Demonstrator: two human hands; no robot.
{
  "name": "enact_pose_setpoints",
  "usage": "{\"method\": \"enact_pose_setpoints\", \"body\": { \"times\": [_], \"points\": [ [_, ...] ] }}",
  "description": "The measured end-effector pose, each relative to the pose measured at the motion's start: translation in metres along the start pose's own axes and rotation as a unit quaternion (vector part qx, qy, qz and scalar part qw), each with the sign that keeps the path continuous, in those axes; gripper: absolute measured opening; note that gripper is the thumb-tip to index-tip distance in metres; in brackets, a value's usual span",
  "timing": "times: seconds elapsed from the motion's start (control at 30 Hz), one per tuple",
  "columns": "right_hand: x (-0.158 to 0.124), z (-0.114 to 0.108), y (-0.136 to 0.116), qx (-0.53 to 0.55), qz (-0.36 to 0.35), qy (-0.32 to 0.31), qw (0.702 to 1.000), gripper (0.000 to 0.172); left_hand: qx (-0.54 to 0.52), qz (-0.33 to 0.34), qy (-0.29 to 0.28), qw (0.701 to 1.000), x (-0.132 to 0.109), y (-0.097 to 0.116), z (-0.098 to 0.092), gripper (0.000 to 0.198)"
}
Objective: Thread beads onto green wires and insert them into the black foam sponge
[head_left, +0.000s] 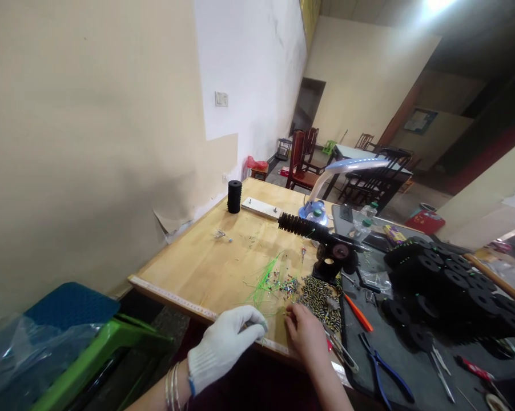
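My left hand (227, 342) wears a white glove and rests at the near edge of the wooden table (210, 257), its fingers curled around something small that I cannot make out. My right hand (306, 334) is bare and lies just right of it, with its fingertips pinched at thin strands beside a heap of small beads (289, 285). Green filament strands (264, 279) fan out just beyond both hands. A pile of yellow-and-black striped pieces (320, 297) lies right by my right hand.
A black bristly rod on a stand (321, 240) rises mid-table. Black foam discs (446, 279) are heaped at the right. Blue pliers (383, 365), an orange tool (359, 313) and scissors lie on the dark mat. A black cylinder (234, 196) and a desk lamp (338, 171) stand at the back. A green stool (112, 342) is at the left.
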State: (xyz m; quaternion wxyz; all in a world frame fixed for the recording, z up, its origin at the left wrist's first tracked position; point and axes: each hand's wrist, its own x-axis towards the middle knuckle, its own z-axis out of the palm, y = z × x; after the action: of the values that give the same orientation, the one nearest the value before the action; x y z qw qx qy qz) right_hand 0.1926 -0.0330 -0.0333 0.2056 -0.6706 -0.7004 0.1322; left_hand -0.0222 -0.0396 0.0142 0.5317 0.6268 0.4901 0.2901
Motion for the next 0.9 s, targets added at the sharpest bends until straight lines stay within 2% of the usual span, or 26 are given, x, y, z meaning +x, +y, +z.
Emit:
{"method": "enact_pose_setpoints", "body": {
  "times": [0.2, 0.4, 0.43, 0.5, 0.57, 0.63, 0.73, 0.9],
  "points": [
    [0.010, -0.001, -0.008, -0.060, -0.022, -0.056, 0.996, 0.015, -0.074, -0.006, -0.013, 0.997, 0.006, 0.001, 0.001, 0.015],
    [0.013, -0.001, -0.004, -0.039, -0.026, -0.047, 0.998, 0.014, -0.133, -0.010, -0.017, 0.991, 0.010, 0.001, 0.002, 0.014],
    [0.012, -0.001, -0.005, -0.003, -0.026, -0.037, 0.999, 0.013, -0.147, -0.011, -0.021, 0.989, 0.011, 0.000, 0.002, 0.015],
    [0.006, -0.001, -0.009, 0.139, -0.011, -0.007, 0.990, 0.013, -0.170, -0.013, -0.030, 0.985, 0.014, -0.004, 0.004, 0.016],
    [-0.002, -0.002, -0.019, 0.317, 0.025, 0.015, 0.948, 0.018, -0.175, -0.008, -0.032, 0.984, 0.017, -0.007, 0.005, 0.017],
    [-0.010, -0.004, -0.032, 0.431, 0.064, 0.019, 0.900, 0.028, -0.161, 0.003, -0.028, 0.987, 0.018, -0.010, 0.006, 0.017],
    [-0.018, -0.006, -0.051, 0.479, 0.092, 0.025, 0.873, 0.038, -0.149, 0.017, -0.028, 0.988, 0.020, -0.012, 0.007, 0.019],
    [-0.020, -0.004, -0.059, 0.476, 0.100, 0.034, 0.873, 0.040, -0.150, 0.027, -0.037, 0.988, 0.020, -0.011, 0.007, 0.024]
  ]
}}
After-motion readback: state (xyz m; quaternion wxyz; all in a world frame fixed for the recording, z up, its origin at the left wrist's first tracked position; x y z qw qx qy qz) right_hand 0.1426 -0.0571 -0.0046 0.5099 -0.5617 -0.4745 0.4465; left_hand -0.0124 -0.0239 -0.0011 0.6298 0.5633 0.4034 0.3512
